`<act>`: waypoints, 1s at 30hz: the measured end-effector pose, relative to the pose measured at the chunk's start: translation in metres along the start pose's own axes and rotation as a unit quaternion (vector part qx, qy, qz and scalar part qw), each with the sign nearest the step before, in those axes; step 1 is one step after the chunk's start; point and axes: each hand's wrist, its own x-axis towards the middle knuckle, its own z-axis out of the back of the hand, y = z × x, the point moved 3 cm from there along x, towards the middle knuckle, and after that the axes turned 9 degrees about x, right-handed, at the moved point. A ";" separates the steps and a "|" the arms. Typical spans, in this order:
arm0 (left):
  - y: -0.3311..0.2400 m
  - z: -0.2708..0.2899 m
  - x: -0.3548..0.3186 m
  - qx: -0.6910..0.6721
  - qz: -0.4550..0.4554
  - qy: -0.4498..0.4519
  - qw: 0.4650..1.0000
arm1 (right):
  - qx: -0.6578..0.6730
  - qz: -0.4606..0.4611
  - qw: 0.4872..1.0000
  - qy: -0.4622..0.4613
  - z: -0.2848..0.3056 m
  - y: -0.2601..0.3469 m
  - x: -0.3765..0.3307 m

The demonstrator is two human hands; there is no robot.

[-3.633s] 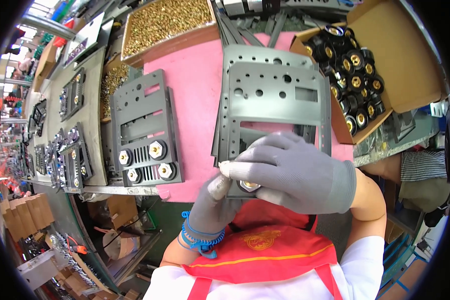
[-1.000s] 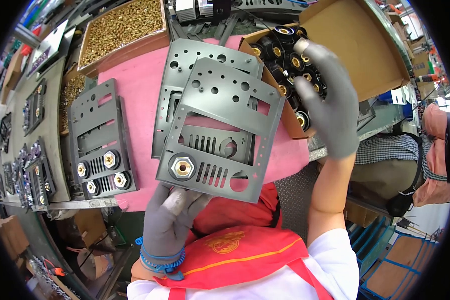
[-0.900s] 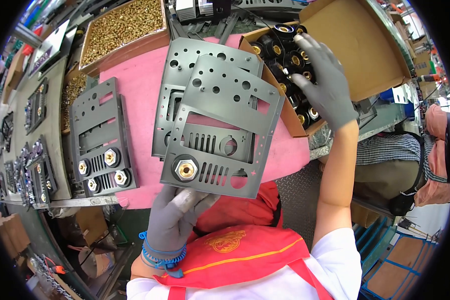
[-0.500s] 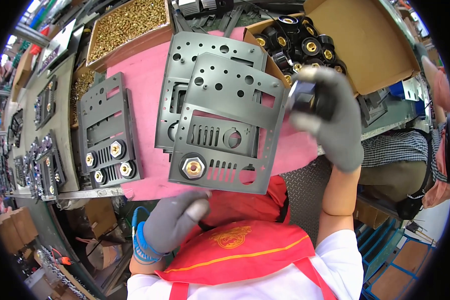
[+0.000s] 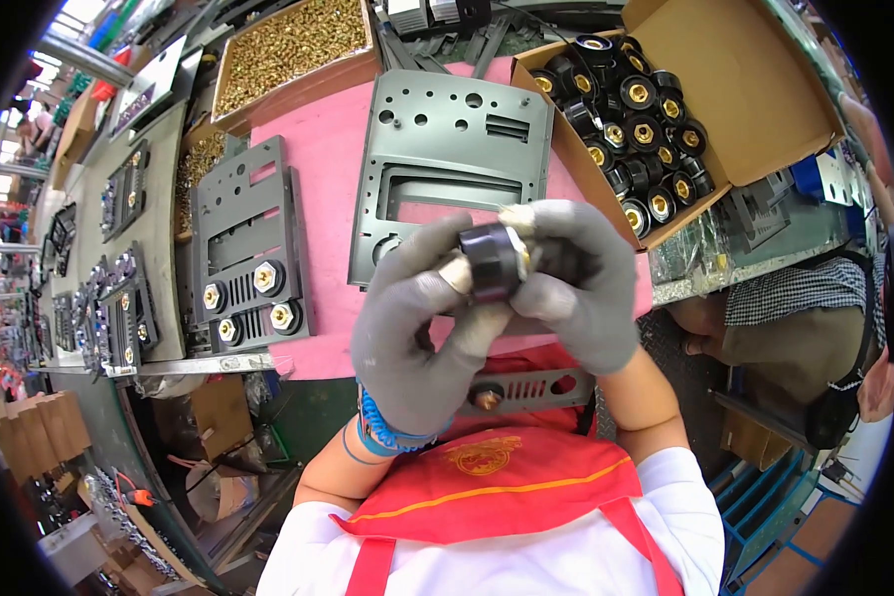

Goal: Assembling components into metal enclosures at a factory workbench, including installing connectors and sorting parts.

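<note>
Between both gloved hands, in front of my chest, is a black round socket (image 5: 489,262) with a metal nut at its right end. My left hand (image 5: 417,333) closes its fingers and thumb on the socket's black body. My right hand (image 5: 594,283) pinches at the nut end; its fingertips hide part of the nut. Below the hands a grey metal panel (image 5: 536,388) is tilted against my red apron, with one brass-centred fitting on it, mostly covered by the hands. Another grey panel (image 5: 447,149) with cut-outs lies on the pink sheet beyond them.
An open cardboard box (image 5: 735,194) of black sockets stands at the back right. A box of small brass parts (image 5: 293,55) is at the back left. Left of the hands lie stacked panels (image 5: 243,219) with fittings. A seated person's checked garment (image 5: 795,298) shows at right.
My right hand has come in from the box side with the socket, and my left hand has risen to grip it too. The front panel has dropped and tipped toward my apron.
</note>
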 end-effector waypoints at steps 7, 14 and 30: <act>0.006 0.007 -0.010 -0.084 0.086 -0.013 0.993 | 0.100 0.046 0.992 0.067 -0.012 -0.028 0.003; 0.007 0.017 -0.026 -0.289 0.293 -0.057 0.910 | -0.146 0.230 0.955 0.119 -0.016 -0.013 0.015; 0.025 0.086 -0.106 -0.542 0.363 -0.077 0.754 | -0.556 0.272 0.764 0.180 -0.021 -0.006 -0.002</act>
